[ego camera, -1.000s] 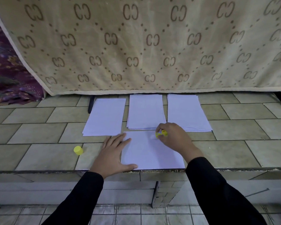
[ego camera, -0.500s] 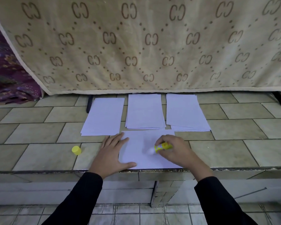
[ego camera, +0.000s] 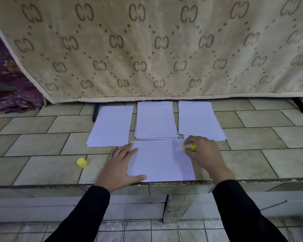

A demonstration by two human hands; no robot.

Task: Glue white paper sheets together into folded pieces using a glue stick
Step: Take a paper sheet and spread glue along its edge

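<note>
Gluing in progress. R hand [ego camera: 202,151] grips the yellow glue stick [ego camera: 190,147], tip down on the working sheet [ego camera: 161,161] near its far right corner. Half a sec. ago it was mid-sheet, so the stroke has swept up and rightward. L hand [ego camera: 120,165] lies flat, fingers straight, pressing the sheet's left edge near the desk [ego camera: 33,163] front; position unchanged. Yellow cap [ego camera: 81,162] lies apart, to the left. Three paper stacks [ego camera: 155,119] sit behind. Assessment: glue coverage prob. incomplete; fold not yet begun.
</note>
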